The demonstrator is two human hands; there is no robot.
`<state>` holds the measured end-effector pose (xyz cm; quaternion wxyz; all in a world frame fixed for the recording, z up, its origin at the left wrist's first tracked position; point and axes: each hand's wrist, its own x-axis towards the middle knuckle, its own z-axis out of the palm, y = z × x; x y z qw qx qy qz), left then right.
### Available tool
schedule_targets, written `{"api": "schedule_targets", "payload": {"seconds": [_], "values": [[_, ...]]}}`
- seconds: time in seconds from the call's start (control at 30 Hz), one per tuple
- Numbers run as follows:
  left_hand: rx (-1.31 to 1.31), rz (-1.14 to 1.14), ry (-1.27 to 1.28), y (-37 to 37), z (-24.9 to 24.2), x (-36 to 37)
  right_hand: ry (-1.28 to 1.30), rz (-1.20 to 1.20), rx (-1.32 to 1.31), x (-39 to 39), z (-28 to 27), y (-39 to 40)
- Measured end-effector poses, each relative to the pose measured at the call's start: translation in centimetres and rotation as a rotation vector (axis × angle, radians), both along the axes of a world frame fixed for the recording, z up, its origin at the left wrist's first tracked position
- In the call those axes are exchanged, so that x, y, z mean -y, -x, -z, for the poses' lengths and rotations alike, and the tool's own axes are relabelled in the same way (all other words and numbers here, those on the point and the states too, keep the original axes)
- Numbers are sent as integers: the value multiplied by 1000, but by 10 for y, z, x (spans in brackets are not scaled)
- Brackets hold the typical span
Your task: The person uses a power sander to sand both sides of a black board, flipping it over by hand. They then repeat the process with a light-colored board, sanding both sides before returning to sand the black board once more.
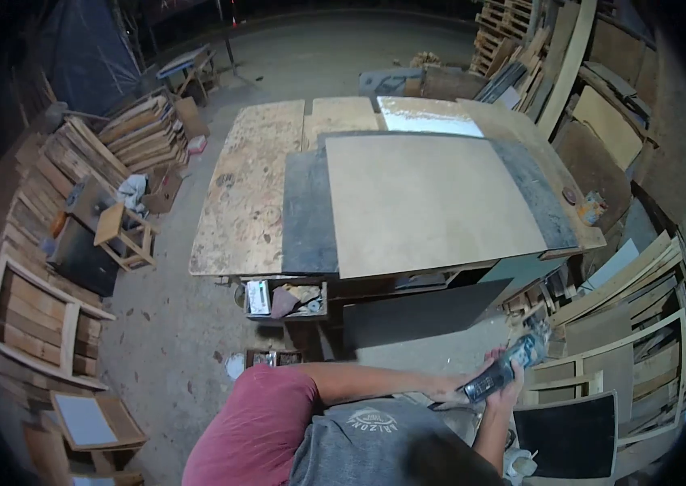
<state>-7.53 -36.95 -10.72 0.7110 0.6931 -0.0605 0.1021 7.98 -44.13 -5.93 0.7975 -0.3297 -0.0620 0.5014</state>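
Observation:
At the lower right, my right hand [507,393] is closed around a dark handheld tool with a blue-green front part [494,377]; it looks like a power tool. The tool lies slantwise, its front end pointing up and right, close to my bent leg [383,381] and foot. Reddish toes or fingertips show just beyond the tool, too small to tell apart. My left hand cannot be made out. Beyond my legs stands a large worktable [237,202] with a beige sheet [432,202] over dark grey sheets [306,219].
Under the table's near edge, an open drawer [286,317] holds a box and cloths. A dark panel [416,317] leans below it. Wooden frames [67,332] and a stool [126,235] stand left. Boards [650,275] and a black panel [565,437] are at right.

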Motion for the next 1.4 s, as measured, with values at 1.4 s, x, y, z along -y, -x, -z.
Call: {"api": "schedule_targets", "payload": {"seconds": [1.4], "values": [[-777,-812,-1046,254,5,-277,771,-400,1221,-116,9,111]]}}
